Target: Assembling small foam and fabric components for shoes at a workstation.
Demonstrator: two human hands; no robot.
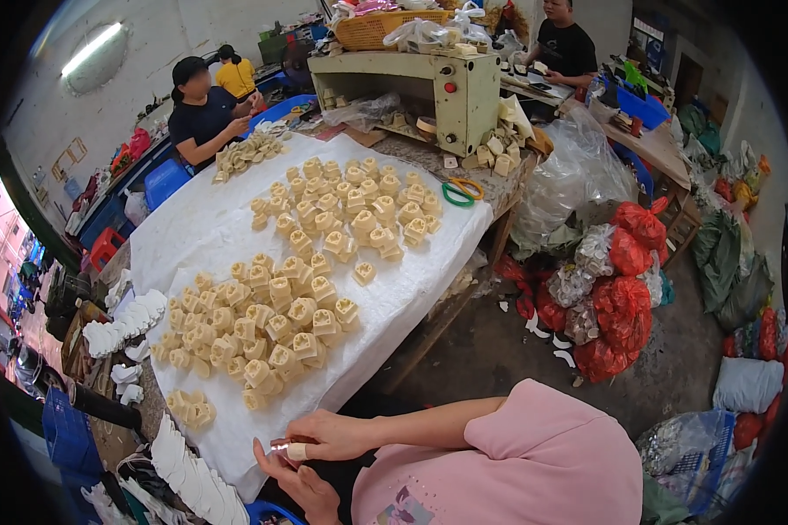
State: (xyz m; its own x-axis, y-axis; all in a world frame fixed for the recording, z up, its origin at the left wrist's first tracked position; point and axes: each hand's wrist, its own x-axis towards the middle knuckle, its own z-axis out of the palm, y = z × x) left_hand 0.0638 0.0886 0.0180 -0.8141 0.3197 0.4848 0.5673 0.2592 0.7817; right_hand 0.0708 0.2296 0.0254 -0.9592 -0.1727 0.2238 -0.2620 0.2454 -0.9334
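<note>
Near the front edge of the white-covered table, my left hand (305,490) and my right hand (337,435) meet around a small shiny reddish piece (279,446). Both hands have their fingers bent in on it, and its exact kind is too small to make out. A cream-coloured bit (297,451) shows beside my right fingertips; whether it is part of the piece I cannot tell. Just beyond my hands lies a small cluster of cream moulded pieces (190,408). A large heap of the same hollow, cup-like pieces (254,328) spreads behind it, with another group (350,206) farther off.
White sheet (184,232) covers the table. Flat white pieces (188,472) line its left side, with a blue container (271,513) below. Green and orange rings (458,193) lie by a cream machine (394,83). Red bags (622,315) fill the floor at right. Several people sit farther back.
</note>
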